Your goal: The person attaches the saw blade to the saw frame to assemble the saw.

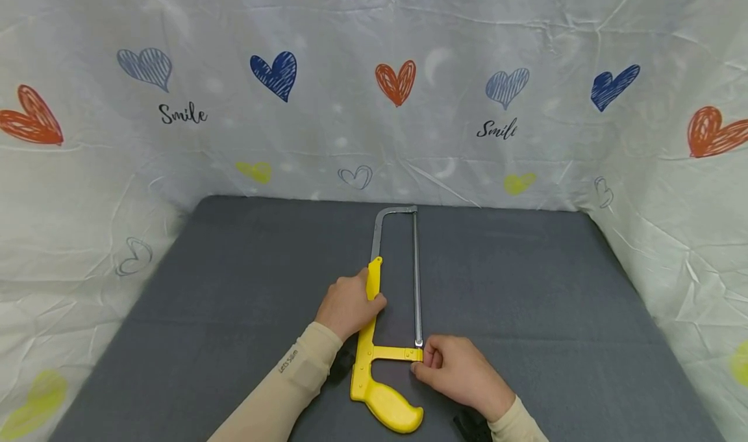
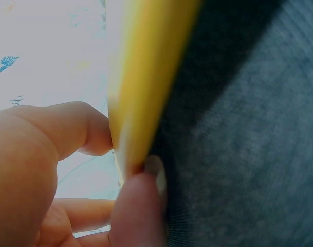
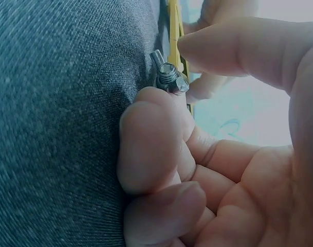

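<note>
Surface: we see a dark grey mat [image 1: 526, 299] with a fine woven texture, lying flat and filling the floor of the workspace.
Room: a crinkled white cloth backdrop [image 1: 350, 137] stands behind and on both sides of the mat, printed with red, blue and yellow hearts and the word "Smile".
Saw: a hacksaw [image 1: 374, 338] lies flat near the middle of the mat, its length running away from us and its handle nearest us.
Saw materials: we make out a smooth yellow plastic handle [image 1: 388, 406] with a rounded grip, a yellow cross arm, and a thin grey metal frame [image 1: 378, 231] bent square at the far end.
Blade: a narrow straight metal blade [image 1: 417, 280] runs along the right side from the far bend to the cross arm.
Left hand: our left hand [image 1: 349, 306] grips the yellow back of the saw, thumb and fingers curled round it.
Right hand: our right hand [image 1: 456, 367] pinches at the near end of the blade, where a small threaded metal screw [image 3: 169, 77] sticks out; it seems to touch the forefinger, though the close view is blurred.
</note>
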`<move>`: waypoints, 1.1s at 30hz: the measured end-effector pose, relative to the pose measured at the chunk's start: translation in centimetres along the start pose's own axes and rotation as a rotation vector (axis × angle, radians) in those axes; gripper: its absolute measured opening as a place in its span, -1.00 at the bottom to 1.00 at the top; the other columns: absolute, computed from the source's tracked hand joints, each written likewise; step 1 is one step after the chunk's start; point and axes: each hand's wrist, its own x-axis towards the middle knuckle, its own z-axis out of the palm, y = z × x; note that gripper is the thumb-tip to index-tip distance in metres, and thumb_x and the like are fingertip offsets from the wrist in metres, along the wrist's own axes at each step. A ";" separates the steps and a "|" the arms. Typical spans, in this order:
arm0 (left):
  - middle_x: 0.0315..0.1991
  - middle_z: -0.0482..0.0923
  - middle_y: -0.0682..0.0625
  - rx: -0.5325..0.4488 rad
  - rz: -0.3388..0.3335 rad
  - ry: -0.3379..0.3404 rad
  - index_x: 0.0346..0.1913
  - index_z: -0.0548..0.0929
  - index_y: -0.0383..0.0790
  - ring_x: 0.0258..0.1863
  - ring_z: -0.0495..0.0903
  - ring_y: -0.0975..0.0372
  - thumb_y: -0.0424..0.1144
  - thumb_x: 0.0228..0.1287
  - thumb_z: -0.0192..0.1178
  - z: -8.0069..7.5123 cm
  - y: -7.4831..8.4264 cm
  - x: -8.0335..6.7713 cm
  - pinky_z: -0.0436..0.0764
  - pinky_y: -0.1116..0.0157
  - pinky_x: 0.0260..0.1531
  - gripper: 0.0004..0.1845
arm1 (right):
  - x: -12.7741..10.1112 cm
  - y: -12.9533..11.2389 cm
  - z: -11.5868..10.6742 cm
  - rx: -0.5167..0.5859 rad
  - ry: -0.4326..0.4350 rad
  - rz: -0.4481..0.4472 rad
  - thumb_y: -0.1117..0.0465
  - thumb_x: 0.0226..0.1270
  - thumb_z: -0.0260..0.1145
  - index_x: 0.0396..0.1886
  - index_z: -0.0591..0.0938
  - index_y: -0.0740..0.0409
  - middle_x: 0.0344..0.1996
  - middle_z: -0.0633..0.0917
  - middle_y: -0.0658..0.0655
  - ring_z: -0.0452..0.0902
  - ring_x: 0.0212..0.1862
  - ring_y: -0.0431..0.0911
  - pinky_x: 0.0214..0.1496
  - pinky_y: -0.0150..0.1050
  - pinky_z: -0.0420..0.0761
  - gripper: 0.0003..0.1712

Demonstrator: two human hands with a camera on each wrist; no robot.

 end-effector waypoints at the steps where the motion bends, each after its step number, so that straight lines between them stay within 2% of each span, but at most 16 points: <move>1: -0.56 0.53 -0.05 0.000 -0.001 0.001 0.56 0.44 -0.41 -0.69 0.54 0.22 -0.11 0.39 0.29 0.0 0.0 0.0 0.67 0.32 -0.54 -0.24 | 0.0 0.0 0.0 -0.002 0.001 0.000 0.00 0.28 0.54 -0.55 0.60 -0.10 -0.67 0.49 -0.15 0.35 -0.65 -0.25 -0.58 -0.33 0.35 -0.69; 9: -0.56 0.54 -0.05 0.012 -0.010 0.001 0.57 0.42 -0.40 -0.69 0.54 0.21 -0.10 0.39 0.29 -0.1 0.1 0.0 0.65 0.33 -0.56 -0.23 | 0.1 -0.4 0.3 -0.006 0.011 0.030 -0.17 0.25 0.60 -0.59 0.59 -0.11 -0.72 0.44 -0.15 0.30 -0.67 -0.22 -0.61 -0.33 0.26 -0.57; 17: -0.58 0.52 -0.05 0.007 -0.017 -0.004 0.60 0.39 -0.39 -0.70 0.52 0.21 -0.09 0.40 0.28 -0.2 0.0 0.1 0.61 0.34 -0.58 -0.20 | 0.5 -0.2 0.5 -0.062 0.046 -0.008 -0.04 0.33 0.55 -0.61 0.57 -0.11 -0.74 0.41 -0.16 0.28 -0.70 -0.25 -0.62 -0.35 0.27 -0.60; 21: -0.60 0.49 -0.05 0.019 0.004 0.009 0.60 0.39 -0.41 -0.71 0.50 0.20 -0.08 0.40 0.28 -0.2 0.0 0.2 0.56 0.34 -0.63 -0.20 | 0.5 -0.2 0.4 -0.058 0.050 -0.012 -0.01 0.34 0.54 -0.61 0.58 -0.11 -0.74 0.41 -0.16 0.28 -0.71 -0.25 -0.63 -0.34 0.26 -0.61; 33: -0.63 0.48 -0.04 0.008 0.001 0.000 0.60 0.40 -0.40 -0.74 0.49 0.20 -0.09 0.40 0.28 0.1 -0.1 0.0 0.56 0.34 -0.64 -0.21 | 0.2 -0.1 0.6 -0.043 0.040 0.029 -0.14 0.28 0.60 -0.60 0.55 -0.12 -0.73 0.39 -0.16 0.26 -0.68 -0.23 -0.61 -0.34 0.22 -0.55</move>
